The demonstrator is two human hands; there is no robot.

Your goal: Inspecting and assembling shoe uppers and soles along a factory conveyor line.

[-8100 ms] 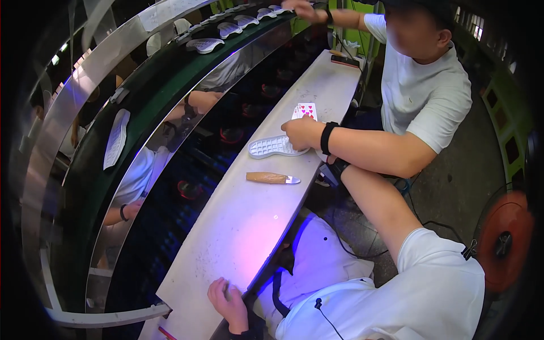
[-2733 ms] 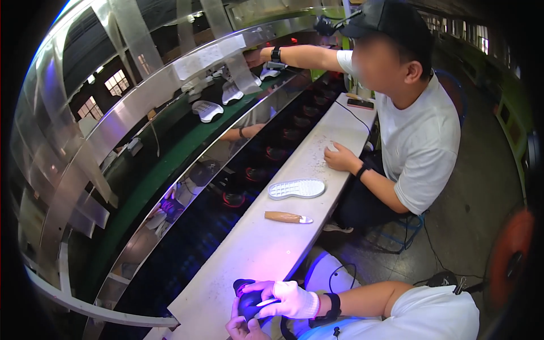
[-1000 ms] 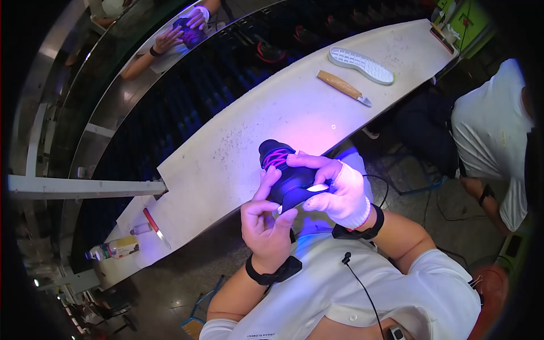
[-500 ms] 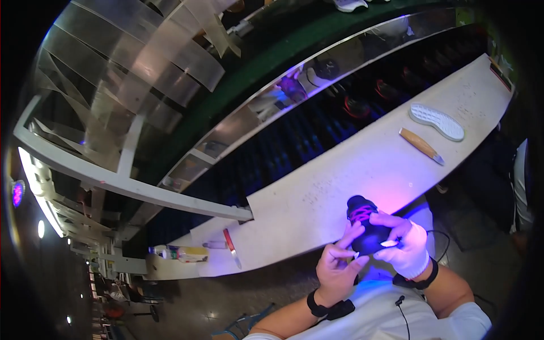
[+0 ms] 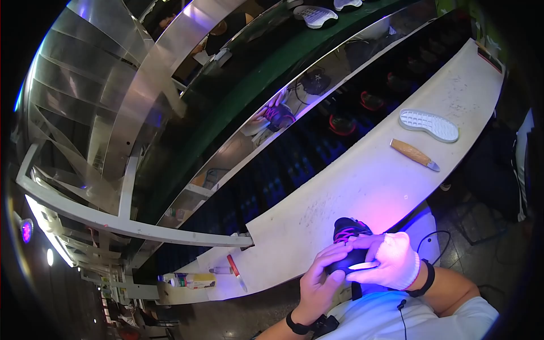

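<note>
A black shoe [image 5: 343,263] with pink-purple lacing is held between both hands at the near edge of the white bench, lit violet. My left hand [image 5: 321,281], bare, is closed around its near left side, thumb toward the shoe. My right hand [image 5: 391,259] wears a pale glove that leaves some fingers bare, and grips the shoe from the right. A bright white sliver [image 5: 364,265] shows by the right fingers; whether it is glove or something held, I cannot make out. The shoe's underside is hidden.
On the white bench [image 5: 306,226] lie a wooden-handled knife [image 5: 413,154], a pale sole [image 5: 429,124], a red-handled knife [image 5: 237,272] and a yellowish bottle [image 5: 194,280]. Dark shoes with red edges [image 5: 342,124] sit in the recess behind. A pale metal frame [image 5: 141,231] crosses at left.
Both hands and the shoe have moved left and slightly nearer me. The shoe is turned, and my left fingers now wrap it more closely. The whole view has shifted a little.
</note>
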